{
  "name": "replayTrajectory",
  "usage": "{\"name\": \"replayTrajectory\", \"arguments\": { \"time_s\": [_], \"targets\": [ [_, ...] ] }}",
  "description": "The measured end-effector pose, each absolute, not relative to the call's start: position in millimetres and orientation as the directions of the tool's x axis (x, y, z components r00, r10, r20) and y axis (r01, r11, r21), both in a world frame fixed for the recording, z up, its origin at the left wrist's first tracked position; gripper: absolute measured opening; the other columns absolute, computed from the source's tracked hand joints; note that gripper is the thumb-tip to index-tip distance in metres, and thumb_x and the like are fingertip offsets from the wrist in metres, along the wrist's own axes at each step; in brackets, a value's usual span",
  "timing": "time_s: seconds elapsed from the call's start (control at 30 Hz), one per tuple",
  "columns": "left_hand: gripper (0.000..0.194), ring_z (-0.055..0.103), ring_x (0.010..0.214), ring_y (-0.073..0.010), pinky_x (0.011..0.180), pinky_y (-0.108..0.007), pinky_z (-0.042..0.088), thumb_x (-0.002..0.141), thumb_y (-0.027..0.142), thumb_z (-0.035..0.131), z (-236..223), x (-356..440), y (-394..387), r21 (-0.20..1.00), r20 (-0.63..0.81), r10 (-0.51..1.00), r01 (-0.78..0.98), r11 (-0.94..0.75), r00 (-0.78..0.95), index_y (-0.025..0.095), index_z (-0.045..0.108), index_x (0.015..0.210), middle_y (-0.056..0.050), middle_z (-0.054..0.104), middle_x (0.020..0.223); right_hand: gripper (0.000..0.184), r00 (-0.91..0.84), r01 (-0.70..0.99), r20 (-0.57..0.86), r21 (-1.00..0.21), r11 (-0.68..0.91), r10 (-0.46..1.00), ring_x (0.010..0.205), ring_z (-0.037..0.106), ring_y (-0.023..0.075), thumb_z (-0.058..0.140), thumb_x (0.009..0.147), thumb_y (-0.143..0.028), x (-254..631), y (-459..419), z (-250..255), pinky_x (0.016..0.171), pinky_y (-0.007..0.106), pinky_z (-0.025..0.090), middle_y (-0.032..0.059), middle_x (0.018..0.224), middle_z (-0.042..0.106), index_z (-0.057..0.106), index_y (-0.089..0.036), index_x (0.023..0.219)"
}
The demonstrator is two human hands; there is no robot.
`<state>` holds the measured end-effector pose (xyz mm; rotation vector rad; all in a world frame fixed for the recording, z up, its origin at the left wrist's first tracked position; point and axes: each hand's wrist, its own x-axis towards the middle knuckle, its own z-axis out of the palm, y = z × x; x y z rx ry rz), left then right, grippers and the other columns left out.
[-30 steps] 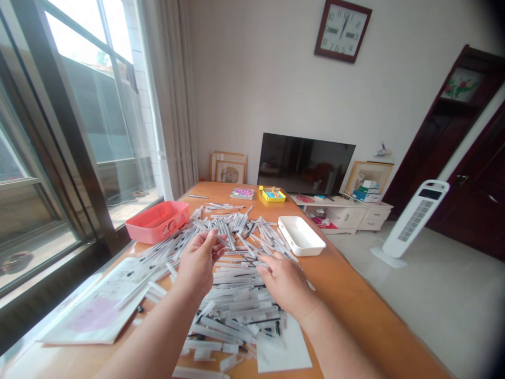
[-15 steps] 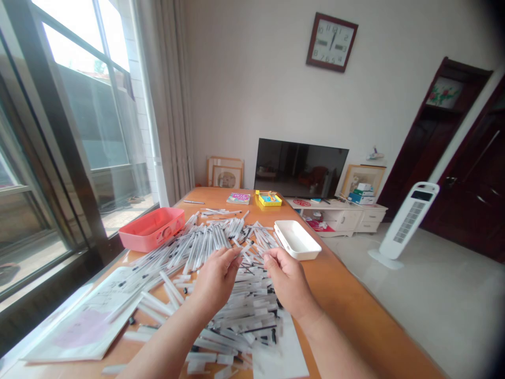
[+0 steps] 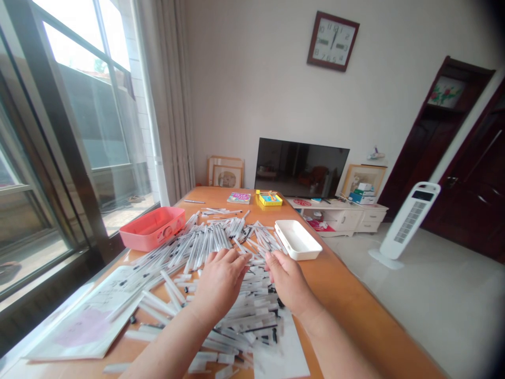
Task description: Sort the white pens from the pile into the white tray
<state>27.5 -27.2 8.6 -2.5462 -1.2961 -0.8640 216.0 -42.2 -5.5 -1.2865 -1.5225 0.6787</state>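
My left hand (image 3: 224,276) is held over the middle of a pile of pen parts, its back up and its fingers bent together toward the right. My right hand (image 3: 287,278) faces it a short gap away, thumb and forefinger pinched. Whatever the fingertips hold is too small and too hidden to name. Beneath and around both hands lie many clear pen barrels (image 3: 211,238), pale pen caps (image 3: 258,318) and small black pieces (image 3: 274,335). Part of the pile rests on a white sheet of paper (image 3: 290,350).
A red plastic bin (image 3: 152,231) stands left of the pile, a white tray (image 3: 299,242) right of it. An open booklet (image 3: 84,323) lies at the near left. Farther back are a small book (image 3: 239,198), a yellow box (image 3: 270,198) and a single pen (image 3: 194,201).
My left hand has turned over more, its back now up and its fingertips slightly farther right and lower. My right hand has barely moved and stays pinched.
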Motion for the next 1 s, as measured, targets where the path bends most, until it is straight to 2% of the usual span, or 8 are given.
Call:
{"name": "replayTrajectory", "arguments": {
  "time_s": [0.13,0.2,0.37,0.5,0.6,0.7,0.8,1.0],
  "targets": [
    [0.014,0.058,0.088,-0.0233,0.078,-0.035,0.034,0.096,0.027,0.05,10,28,-27,0.161,0.552,0.692,0.755,-0.636,0.465,0.024,0.063,0.101,-0.006,0.067,0.092,0.043,0.041,0.445,0.365,-0.84,0.31,0.93,0.059,0.046,0.014,0.038,0.099,-0.052,214,-42,-5,0.057,0.026,0.035,-0.0036,0.06,0.047,0.049,-0.021,0.072],
    [0.018,0.058,0.085,-0.0219,0.077,-0.034,0.035,0.098,0.028,0.046,10,28,-27,0.178,0.526,0.691,0.731,-0.659,0.495,0.023,0.062,0.094,-0.005,0.067,0.088,0.042,0.03,0.473,0.383,-0.819,0.325,0.923,0.059,0.046,0.0138,0.038,0.1,-0.05,214,-42,-4,0.057,0.026,0.034,-0.0037,0.06,0.048,0.049,-0.021,0.072],
    [0.022,0.059,0.086,-0.0206,0.078,-0.032,0.037,0.1,0.027,0.041,10,24,-22,0.269,0.475,0.71,0.682,-0.68,0.52,0.022,0.062,0.096,-0.004,0.067,0.089,0.037,0.003,0.55,0.459,-0.743,0.382,0.889,0.06,0.045,0.0135,0.041,0.1,-0.046,215,-43,-4,0.058,0.026,0.032,-0.0029,0.063,0.052,0.048,-0.021,0.073],
    [0.021,0.061,0.09,-0.0201,0.081,-0.032,0.038,0.1,0.027,0.041,8,20,-21,0.332,0.421,0.726,0.652,-0.681,0.544,0.024,0.061,0.096,-0.002,0.068,0.09,0.036,-0.042,0.564,0.456,-0.723,0.398,0.889,0.059,0.045,0.013,0.04,0.1,-0.044,215,-42,-3,0.058,0.026,0.031,-0.0028,0.064,0.053,0.047,-0.021,0.074],
    [0.013,0.062,0.092,-0.0214,0.081,-0.032,0.038,0.098,0.031,0.048,4,21,-21,0.362,0.421,0.755,0.67,-0.648,0.503,0.025,0.059,0.101,-0.002,0.069,0.094,0.037,-0.037,0.583,0.456,-0.713,0.39,0.889,0.059,0.045,0.0129,0.04,0.1,-0.043,213,-42,-4,0.058,0.026,0.031,-0.0035,0.062,0.05,0.045,-0.021,0.071],
    [0.014,0.061,0.089,-0.022,0.076,-0.03,0.04,0.094,0.034,0.055,0,24,-20,0.389,0.442,0.783,0.693,-0.607,0.438,0.023,0.056,0.103,-0.003,0.066,0.094,0.037,-0.032,0.592,0.462,-0.706,0.389,0.886,0.06,0.044,0.0131,0.041,0.101,-0.043,212,-44,-4,0.058,0.026,0.03,-0.0035,0.062,0.05,0.044,-0.021,0.071],
    [0.013,0.059,0.085,-0.02,0.072,-0.029,0.04,0.096,0.031,0.049,0,26,-18,0.386,0.45,0.762,0.668,-0.636,0.465,0.022,0.056,0.09,-0.004,0.062,0.092,0.035,-0.047,0.594,0.468,-0.697,0.402,0.882,0.062,0.045,0.0136,0.041,0.1,-0.042,211,-46,-3,0.059,0.026,0.031,-0.0028,0.064,0.051,0.045,-0.021,0.072],
    [0.019,0.058,0.087,-0.0188,0.076,-0.029,0.043,0.098,0.025,0.041,2,26,-18,0.459,0.404,0.738,0.578,-0.675,0.541,0.021,0.056,0.087,-0.005,0.06,0.094,0.032,-0.08,0.584,0.458,-0.698,0.414,0.885,0.066,0.049,0.0147,0.042,0.1,-0.039,212,-47,-1,0.062,0.026,0.034,-0.001,0.067,0.055,0.05,-0.021,0.075]
  ]
}}
